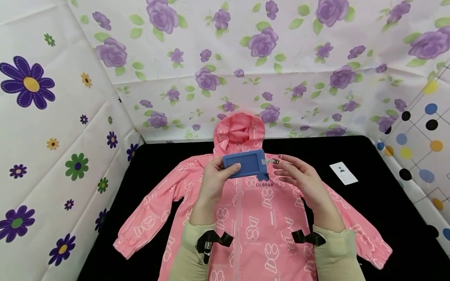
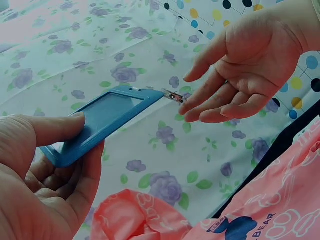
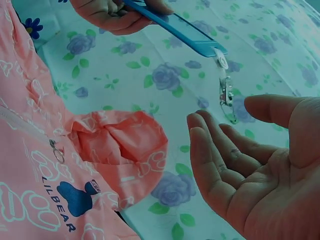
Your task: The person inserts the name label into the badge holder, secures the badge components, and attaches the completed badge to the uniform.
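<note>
My left hand (image 1: 217, 180) pinches a blue badge holder (image 1: 246, 163) at its left end, thumb on the face and fingers behind. From the holder's other end a clear strap with a small metal clip (image 3: 226, 92) sticks out. My right hand (image 1: 299, 173) is beside that clip with its fingers spread and slightly bent, the palm towards the holder; its fingertips are right by the clip and nothing is gripped. Below both hands a pink hooded jacket (image 1: 253, 218) with white bear outlines lies spread out, a blue bear print (image 3: 75, 198) and the word LILBEAR on its chest.
A white card (image 1: 343, 173) with a grey figure printed on it lies on the black table (image 1: 379, 210), right of the jacket. Flower-patterned sheets (image 1: 207, 105) hang behind and to the left, and a dotted sheet (image 1: 427, 156) hangs at the right.
</note>
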A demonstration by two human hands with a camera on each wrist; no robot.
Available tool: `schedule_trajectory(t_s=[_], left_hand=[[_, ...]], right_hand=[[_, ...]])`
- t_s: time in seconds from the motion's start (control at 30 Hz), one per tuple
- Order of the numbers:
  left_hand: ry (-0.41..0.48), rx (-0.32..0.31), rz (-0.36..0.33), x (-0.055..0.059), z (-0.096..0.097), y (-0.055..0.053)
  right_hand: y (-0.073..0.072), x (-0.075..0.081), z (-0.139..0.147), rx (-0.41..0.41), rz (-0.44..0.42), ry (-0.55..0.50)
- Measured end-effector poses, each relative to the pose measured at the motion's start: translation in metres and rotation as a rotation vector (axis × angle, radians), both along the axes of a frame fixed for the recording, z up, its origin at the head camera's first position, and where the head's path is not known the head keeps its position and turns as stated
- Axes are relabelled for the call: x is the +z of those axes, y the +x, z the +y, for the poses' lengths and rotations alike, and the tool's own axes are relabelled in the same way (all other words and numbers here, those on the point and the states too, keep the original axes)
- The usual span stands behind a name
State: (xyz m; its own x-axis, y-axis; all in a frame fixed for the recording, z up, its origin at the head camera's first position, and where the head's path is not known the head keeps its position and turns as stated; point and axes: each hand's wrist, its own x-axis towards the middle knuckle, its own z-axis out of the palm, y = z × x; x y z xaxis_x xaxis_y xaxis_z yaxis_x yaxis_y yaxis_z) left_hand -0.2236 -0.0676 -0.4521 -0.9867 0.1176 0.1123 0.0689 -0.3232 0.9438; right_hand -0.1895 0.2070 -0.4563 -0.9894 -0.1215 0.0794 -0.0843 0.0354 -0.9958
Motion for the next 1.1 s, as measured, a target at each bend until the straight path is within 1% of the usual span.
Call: schedule_trajectory(t_s=[0.17,0.3,0.4,0.53,0.67,0.77,0.87,0.97,1.1], left_hand=[[-0.032,-0.026,-0.009,-0.001,0.001,0.002],[-0.080,-0.052,-0.002,-0.002,0.002,0.003],[-0.102,-0.061,-0.008,-0.003,0.002,0.002],[-0.111,-0.073,-0.032,-0.002,0.000,0.002],[-0.097,-0.094,-0.040,0.002,-0.005,0.002],[-0.087,-0.100,-0.025,0.002,-0.008,0.001],[-0.099,-0.101,-0.003,0.001,-0.010,0.001],[-0.115,-0.098,0.005,0.000,-0.011,0.000],[-0.132,-0.087,-0.008,-0.001,-0.011,-0.002]], right_hand=[[0.000,-0.005,0.000,-0.008,0.024,-0.041],[0.000,-0.006,0.000,-0.056,0.050,-0.125],[-0.001,-0.007,0.000,-0.096,0.055,-0.174],[-0.001,-0.008,0.001,-0.119,0.059,-0.186],[-0.002,-0.008,0.002,-0.124,0.057,-0.201],[-0.001,-0.008,0.003,-0.120,0.054,-0.213],[0.000,-0.007,0.002,-0.106,0.055,-0.217],[0.002,-0.005,0.000,-0.098,0.057,-0.233],[0.003,-0.003,-0.001,-0.097,0.059,-0.251]])
